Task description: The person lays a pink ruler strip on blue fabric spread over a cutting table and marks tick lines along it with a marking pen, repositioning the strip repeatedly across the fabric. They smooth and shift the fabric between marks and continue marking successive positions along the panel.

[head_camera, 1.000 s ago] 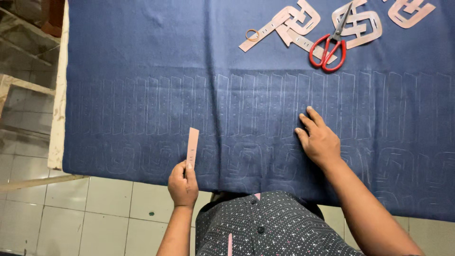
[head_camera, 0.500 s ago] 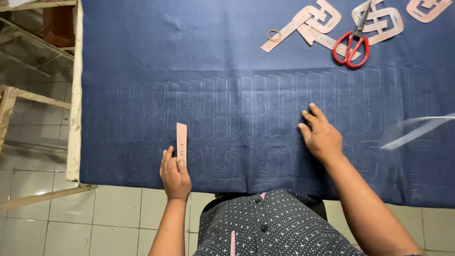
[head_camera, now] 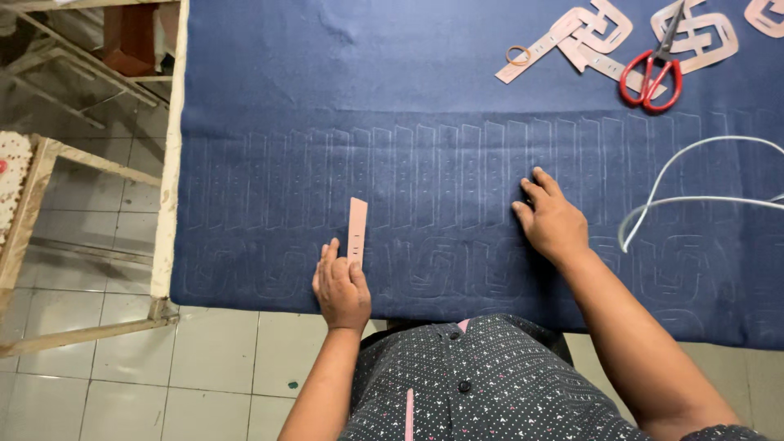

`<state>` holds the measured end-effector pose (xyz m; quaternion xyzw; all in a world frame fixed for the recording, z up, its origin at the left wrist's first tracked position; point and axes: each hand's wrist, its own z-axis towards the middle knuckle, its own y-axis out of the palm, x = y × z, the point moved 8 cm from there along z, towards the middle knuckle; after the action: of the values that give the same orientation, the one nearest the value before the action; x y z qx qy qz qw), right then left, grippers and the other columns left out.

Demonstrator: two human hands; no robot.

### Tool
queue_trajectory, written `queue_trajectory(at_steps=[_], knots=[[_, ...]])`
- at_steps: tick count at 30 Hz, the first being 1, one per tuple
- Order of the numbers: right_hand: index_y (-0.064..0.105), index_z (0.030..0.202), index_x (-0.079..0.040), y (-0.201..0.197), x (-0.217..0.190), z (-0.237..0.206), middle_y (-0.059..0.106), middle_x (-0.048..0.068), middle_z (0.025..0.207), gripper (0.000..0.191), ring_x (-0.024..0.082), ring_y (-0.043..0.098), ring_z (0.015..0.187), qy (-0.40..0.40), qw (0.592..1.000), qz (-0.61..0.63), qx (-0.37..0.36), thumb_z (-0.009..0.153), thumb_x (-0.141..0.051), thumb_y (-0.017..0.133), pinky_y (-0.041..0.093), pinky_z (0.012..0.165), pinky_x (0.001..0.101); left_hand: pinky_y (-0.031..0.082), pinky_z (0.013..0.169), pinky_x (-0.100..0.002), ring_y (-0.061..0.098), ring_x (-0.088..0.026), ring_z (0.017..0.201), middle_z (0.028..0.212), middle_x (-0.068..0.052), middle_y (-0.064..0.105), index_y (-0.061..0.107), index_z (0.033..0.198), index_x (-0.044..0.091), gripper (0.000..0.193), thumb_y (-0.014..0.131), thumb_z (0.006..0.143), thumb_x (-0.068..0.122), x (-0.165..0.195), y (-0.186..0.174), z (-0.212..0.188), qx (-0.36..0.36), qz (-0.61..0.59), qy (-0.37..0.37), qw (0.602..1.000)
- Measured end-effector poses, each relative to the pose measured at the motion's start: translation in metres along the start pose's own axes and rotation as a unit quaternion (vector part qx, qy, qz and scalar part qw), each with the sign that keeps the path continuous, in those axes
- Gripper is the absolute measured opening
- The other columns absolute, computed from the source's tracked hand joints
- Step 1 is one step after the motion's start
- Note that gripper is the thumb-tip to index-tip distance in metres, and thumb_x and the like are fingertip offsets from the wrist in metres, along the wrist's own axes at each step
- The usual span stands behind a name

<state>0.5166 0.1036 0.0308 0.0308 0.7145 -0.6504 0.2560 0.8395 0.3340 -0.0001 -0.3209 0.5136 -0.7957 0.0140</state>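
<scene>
A dark blue cloth covers the table, with rows of chalk outlines drawn across it. My left hand holds the lower end of a narrow pink strip template, which stands upright on the cloth near its front edge. My right hand rests flat on the cloth to the right, fingers spread, holding nothing. Several chalk outlines lie between the two hands.
Red-handled scissors lie at the back right among pink card templates, with a rubber band beside them. A white cord loops in at the right edge. A wooden frame stands on the tiled floor to the left.
The view has shifted left along the cloth. My left hand has carried the pink strip slightly left and up the cloth. The white cord has come into view at the right.
</scene>
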Motion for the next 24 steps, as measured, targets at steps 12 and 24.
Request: queue_trajectory(at_steps=[12, 24], knots=[[0.061, 0.138, -0.016, 0.032, -0.075, 0.013, 0.045, 0.005, 0.159, 0.050, 0.034, 0.063, 0.119, -0.056, 0.998, -0.015, -0.033, 0.093, -0.038, 0.065, 0.053, 0.092, 0.0471, 0.045, 0.107, -0.049, 0.058, -0.036, 0.134, 0.141, -0.016, 0.065, 0.063, 0.091, 0.005, 0.020, 0.057, 0.100, 0.022, -0.025, -0.037, 0.022, -0.063, -0.134, 0.009, 0.989], [0.065, 0.134, -0.014, 0.060, -0.120, 0.018, 0.050, 0.005, 0.157, 0.042, 0.033, 0.067, 0.119, -0.027, 0.999, -0.033, 0.006, 0.100, -0.039, 0.065, 0.055, 0.094, 0.0474, 0.023, 0.119, -0.056, 0.047, -0.034, 0.144, 0.148, -0.015, 0.059, 0.062, 0.092, 0.005, 0.022, 0.051, 0.102, 0.022, -0.137, -0.079, 0.030, -0.045, -0.093, -0.016, 0.994]])
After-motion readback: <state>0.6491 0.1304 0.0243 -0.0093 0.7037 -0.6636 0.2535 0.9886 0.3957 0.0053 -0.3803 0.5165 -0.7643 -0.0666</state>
